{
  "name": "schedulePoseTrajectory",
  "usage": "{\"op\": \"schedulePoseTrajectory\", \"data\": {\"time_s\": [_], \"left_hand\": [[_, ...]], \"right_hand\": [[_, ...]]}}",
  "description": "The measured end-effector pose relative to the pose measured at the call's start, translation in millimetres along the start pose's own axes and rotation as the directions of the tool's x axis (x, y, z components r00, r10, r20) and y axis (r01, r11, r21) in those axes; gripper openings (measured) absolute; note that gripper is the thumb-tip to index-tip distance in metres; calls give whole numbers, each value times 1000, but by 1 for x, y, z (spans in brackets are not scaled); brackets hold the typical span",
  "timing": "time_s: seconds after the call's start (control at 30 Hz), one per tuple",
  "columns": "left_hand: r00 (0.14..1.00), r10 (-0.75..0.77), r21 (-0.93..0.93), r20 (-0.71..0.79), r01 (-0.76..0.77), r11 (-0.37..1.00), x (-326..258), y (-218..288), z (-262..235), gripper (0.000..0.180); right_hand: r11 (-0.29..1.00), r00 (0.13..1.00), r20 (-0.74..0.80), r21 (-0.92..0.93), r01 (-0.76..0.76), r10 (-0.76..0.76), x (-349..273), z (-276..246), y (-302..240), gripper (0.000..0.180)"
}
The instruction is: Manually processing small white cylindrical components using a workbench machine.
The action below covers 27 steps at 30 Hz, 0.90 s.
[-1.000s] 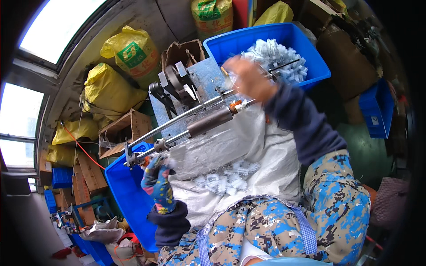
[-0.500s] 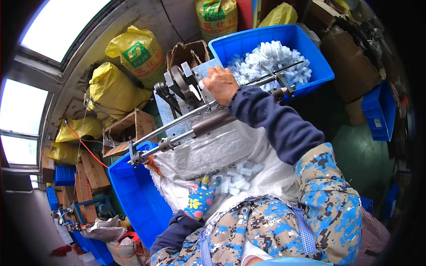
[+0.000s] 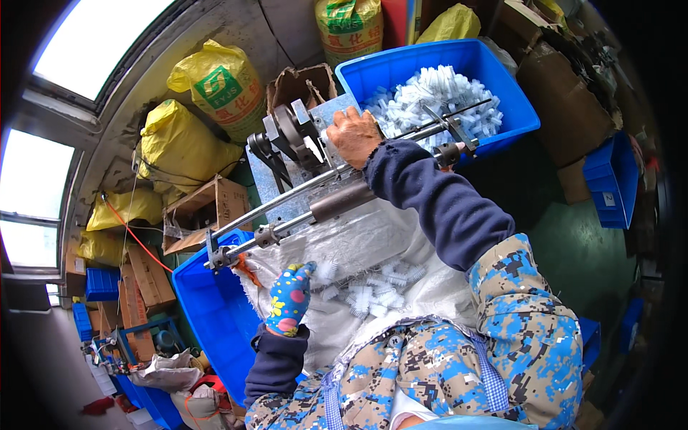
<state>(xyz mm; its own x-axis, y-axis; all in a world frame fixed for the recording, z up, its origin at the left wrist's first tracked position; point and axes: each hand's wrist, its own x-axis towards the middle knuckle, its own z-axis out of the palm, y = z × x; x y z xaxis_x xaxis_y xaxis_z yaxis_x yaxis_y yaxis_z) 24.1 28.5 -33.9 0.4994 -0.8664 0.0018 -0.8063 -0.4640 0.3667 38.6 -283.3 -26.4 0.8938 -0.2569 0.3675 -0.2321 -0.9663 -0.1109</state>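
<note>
Around us the cluttered workroom holds yellow sacks [image 3: 215,86], cardboard boxes and blue bins, and across our lap lies a white woven sack [image 3: 344,247] with small white plastic pieces [image 3: 373,290] scattered near its near edge, just beside our gloved left hand [image 3: 290,304]. That hand curls loosely at the pile, though we cannot tell whether it grips a piece, while our bare right hand [image 3: 355,136] presses, fingers bent, on the grey machine [image 3: 294,132] beside the long metal rods [image 3: 308,211]. We judge the pieces light, stiff and easily spilled, best pinched singly at their ends.
</note>
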Motion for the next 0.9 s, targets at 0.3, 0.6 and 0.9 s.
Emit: {"op": "schedulePoseTrajectory", "data": {"time_s": [0.3,0.6,0.9], "left_hand": [[949,-43,106,313,10,994,18,32,-15,74],[987,-105,67,124,97,993,19,28,-11,48],[997,-73,77,-34,75,994,9,1,9,25]], "right_hand": [[998,997,57,-31,-47,48,3,0,-4,15],[999,999,38,40,11,-13,2,5,2,17],[999,998,-58,19,35,-34,0,4,-2,12]]}}
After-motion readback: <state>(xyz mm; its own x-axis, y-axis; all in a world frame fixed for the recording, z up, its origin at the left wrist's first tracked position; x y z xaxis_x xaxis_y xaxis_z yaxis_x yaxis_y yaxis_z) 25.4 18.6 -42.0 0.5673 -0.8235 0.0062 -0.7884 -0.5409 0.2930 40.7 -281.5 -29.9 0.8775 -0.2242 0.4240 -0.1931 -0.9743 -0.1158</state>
